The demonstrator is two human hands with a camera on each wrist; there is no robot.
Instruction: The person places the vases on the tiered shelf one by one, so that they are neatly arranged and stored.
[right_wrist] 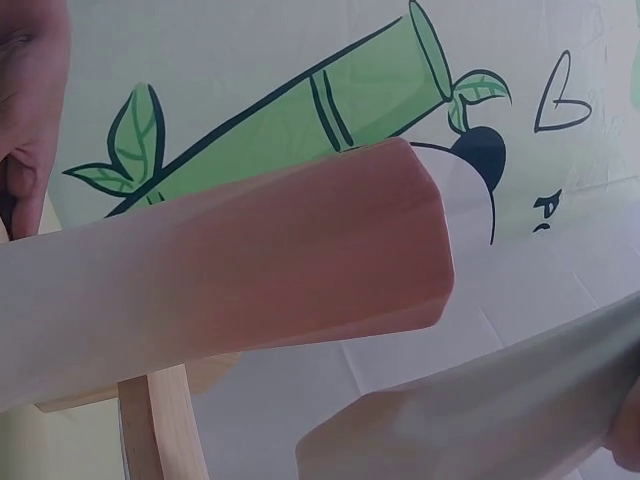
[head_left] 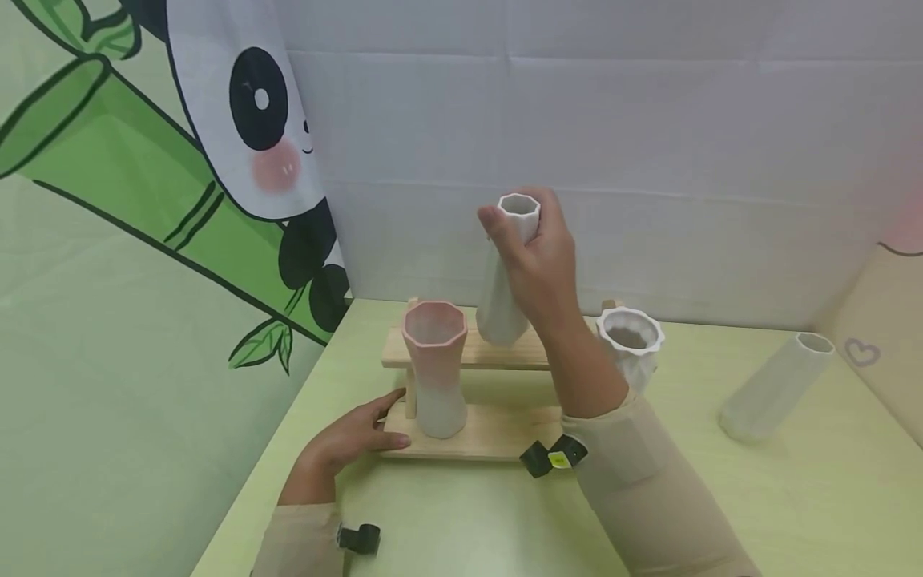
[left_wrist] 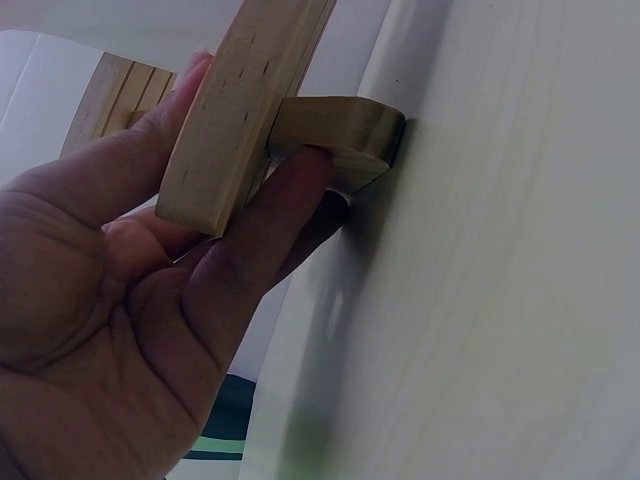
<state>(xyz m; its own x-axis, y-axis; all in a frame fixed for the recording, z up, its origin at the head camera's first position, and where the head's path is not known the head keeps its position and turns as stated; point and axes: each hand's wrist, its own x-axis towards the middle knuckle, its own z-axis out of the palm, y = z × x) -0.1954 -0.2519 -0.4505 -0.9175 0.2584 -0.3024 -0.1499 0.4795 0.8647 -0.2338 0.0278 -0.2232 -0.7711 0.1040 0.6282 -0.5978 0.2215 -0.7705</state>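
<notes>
My left hand (head_left: 360,433) grips the left end of a two-tier wooden rack (head_left: 497,449) at its lower shelf. In the left wrist view, the thumb lies over the board (left_wrist: 240,120) and fingers reach beneath it, by a short wooden foot (left_wrist: 335,130). With my right hand (head_left: 541,264) I hold a slim white vase (head_left: 497,308) around its neck, mouth up and slightly tilted. Its base overlaps the rack's upper shelf in the head view. A pink-and-white vase (head_left: 436,377) stands upright on the lower shelf; it fills the middle of the right wrist view.
Right of the rack is a white vase with a scalloped rim (head_left: 630,344), partly hidden by my right forearm. Farther right, another white vase (head_left: 775,389) leans in view on the pale table (head_left: 829,497). A panda-and-bamboo cloth (head_left: 180,160) hangs at the left and back.
</notes>
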